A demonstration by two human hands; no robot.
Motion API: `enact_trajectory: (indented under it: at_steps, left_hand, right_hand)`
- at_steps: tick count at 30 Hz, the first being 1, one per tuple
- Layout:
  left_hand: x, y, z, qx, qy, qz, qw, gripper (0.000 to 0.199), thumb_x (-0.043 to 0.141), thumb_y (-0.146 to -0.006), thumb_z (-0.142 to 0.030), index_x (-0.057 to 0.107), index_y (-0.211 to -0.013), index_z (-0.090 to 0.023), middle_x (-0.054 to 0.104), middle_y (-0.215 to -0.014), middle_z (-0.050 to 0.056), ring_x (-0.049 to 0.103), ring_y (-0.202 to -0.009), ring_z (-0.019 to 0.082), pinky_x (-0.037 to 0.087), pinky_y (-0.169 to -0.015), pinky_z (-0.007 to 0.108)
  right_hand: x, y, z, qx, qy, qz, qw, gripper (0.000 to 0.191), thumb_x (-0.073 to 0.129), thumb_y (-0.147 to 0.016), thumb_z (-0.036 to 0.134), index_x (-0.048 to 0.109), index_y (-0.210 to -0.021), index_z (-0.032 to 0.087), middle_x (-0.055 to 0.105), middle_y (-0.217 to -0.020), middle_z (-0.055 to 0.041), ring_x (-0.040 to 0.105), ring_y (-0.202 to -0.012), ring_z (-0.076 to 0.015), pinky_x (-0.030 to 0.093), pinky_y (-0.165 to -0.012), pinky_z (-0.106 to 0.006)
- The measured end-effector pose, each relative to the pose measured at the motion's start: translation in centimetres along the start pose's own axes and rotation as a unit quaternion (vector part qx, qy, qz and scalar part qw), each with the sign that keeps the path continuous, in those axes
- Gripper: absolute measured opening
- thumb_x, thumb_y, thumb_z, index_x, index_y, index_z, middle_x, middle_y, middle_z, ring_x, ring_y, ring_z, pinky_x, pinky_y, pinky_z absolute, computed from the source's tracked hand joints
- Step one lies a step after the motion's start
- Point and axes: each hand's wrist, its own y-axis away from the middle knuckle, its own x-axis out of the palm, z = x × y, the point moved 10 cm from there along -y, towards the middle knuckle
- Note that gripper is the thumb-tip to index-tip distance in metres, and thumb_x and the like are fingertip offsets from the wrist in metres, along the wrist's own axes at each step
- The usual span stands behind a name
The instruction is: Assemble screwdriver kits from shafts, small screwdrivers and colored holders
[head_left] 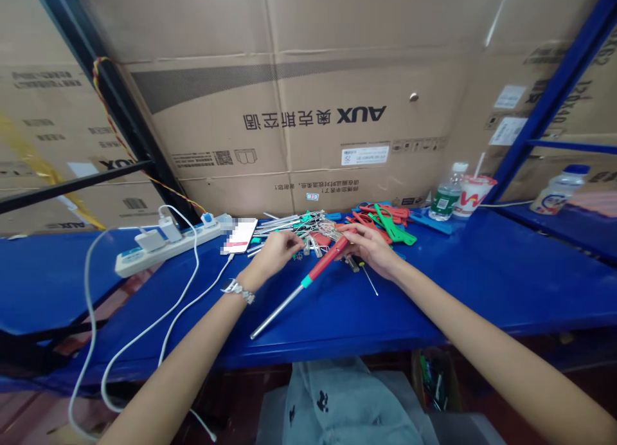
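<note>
A red tool with a teal collar and a long metal tube slants over the blue table, its tube pointing down to the left. The fingers of my right hand are wrapped round its upper red end. My left hand, with a watch on the wrist, is held to the left of the tool beside a heap of small metal and clear parts. Its fingertips are pinched together; whatever they hold is too small to make out. Red and green plastic pieces lie behind my right hand. A thin screwdriver rests just below that hand.
On the blue table, a power strip with white cables and a phone lie at left. A water bottle, a cup and a blue-capped bottle stand at right. Large cartons rise behind.
</note>
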Motion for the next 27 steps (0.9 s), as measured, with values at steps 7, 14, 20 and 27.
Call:
enact_trajectory:
  at_steps: [7, 14, 20, 27]
  left_hand:
    - [1.3, 0.6, 0.5, 0.058, -0.123, 0.051, 0.989, 0.019, 0.059, -0.087, -0.022, 0.074, -0.077, -0.021, 0.070, -0.082, 0.011, 0.063, -0.078, 0.025, 0.046, -0.075, 0.036]
    - [-1.6, 1.2, 0.5, 0.046, -0.051, 0.019, 0.997, 0.018, 0.060, -0.090, -0.030, 0.077, -0.088, -0.022, 0.072, -0.092, 0.010, 0.066, -0.086, 0.026, 0.050, -0.082, 0.040]
    - [-6.3, 1.3, 3.3, -0.071, 0.248, -0.170, 0.951, 0.024, 0.065, -0.087, -0.040, 0.073, -0.092, -0.017, 0.074, -0.087, 0.008, 0.067, -0.080, 0.021, 0.053, -0.082, 0.036]
    - [-2.4, 1.0, 0.7, -0.131, 0.522, -0.114, 0.835, 0.037, 0.053, -0.090, -0.042, 0.068, -0.108, -0.013, 0.074, -0.110, 0.016, 0.072, -0.097, 0.025, 0.055, -0.092, 0.039]
  right_hand:
    - [-0.6, 0.1, -0.8, 0.027, -0.033, -0.032, 0.999, 0.033, 0.079, -0.075, 0.036, 0.058, -0.096, 0.020, 0.075, -0.080, -0.0010, 0.076, -0.067, -0.0209, 0.050, -0.060, -0.027]
    - [-2.3, 0.4, -0.6, 0.030, -0.069, -0.110, 0.991, 0.023, 0.076, -0.073, 0.028, 0.059, -0.087, 0.021, 0.074, -0.078, 0.0004, 0.075, -0.066, -0.0205, 0.050, -0.060, -0.027]
    - [-4.7, 0.9, -0.5, 0.029, -0.138, -0.200, 0.969, 0.004, 0.064, -0.080, 0.019, 0.061, -0.082, 0.021, 0.074, -0.076, -0.0012, 0.074, -0.065, -0.0194, 0.053, -0.062, -0.028]
    - [-4.4, 1.2, -1.4, 0.035, -0.185, -0.216, 0.958, 0.004, 0.063, -0.090, 0.025, 0.064, -0.094, 0.023, 0.077, -0.094, -0.0047, 0.077, -0.088, -0.0235, 0.057, -0.067, -0.030]
